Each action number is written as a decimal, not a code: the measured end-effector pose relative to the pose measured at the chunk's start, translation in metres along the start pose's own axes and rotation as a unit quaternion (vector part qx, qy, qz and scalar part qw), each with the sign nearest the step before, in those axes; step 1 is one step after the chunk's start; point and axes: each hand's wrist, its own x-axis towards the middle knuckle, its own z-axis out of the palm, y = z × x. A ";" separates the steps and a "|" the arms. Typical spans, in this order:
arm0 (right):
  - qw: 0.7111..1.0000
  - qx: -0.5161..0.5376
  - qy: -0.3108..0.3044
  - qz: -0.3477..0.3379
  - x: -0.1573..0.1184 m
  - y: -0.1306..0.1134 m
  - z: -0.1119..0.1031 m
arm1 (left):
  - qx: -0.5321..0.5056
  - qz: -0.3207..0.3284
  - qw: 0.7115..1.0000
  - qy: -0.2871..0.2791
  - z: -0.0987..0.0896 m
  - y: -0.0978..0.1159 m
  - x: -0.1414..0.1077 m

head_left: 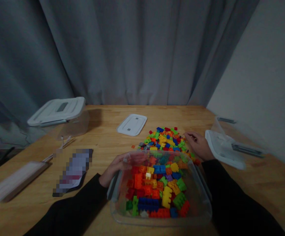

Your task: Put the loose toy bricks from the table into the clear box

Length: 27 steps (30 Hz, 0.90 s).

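Observation:
A clear plastic box stands at the near edge of the table, with many coloured bricks inside. My left hand is at the box's far left corner, its fingers stretched along the far side, partly seen through the plastic. Behind the box lies a heap of small coloured bricks on the table. My right hand rests at the right side of that heap, fingers curled; whether a brick is between them is too small to tell.
On the wooden table are a lidded clear box at left, a white lid, a phone, a pale power strip with a cable, and another clear box by a white lid at right.

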 end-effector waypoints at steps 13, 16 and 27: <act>0.984 -0.096 -0.151 0.000 0.000 0.022 -0.010 | -0.009 0.005 1.000 -0.008 0.001 0.001 -0.002; 0.980 -0.077 -0.181 0.000 0.001 0.026 -0.014 | -0.009 0.006 1.000 -0.011 0.000 0.001 -0.001; 0.975 -0.072 -0.207 0.023 0.001 0.035 -0.016 | 0.006 -0.004 1.000 -0.010 -0.001 0.000 0.000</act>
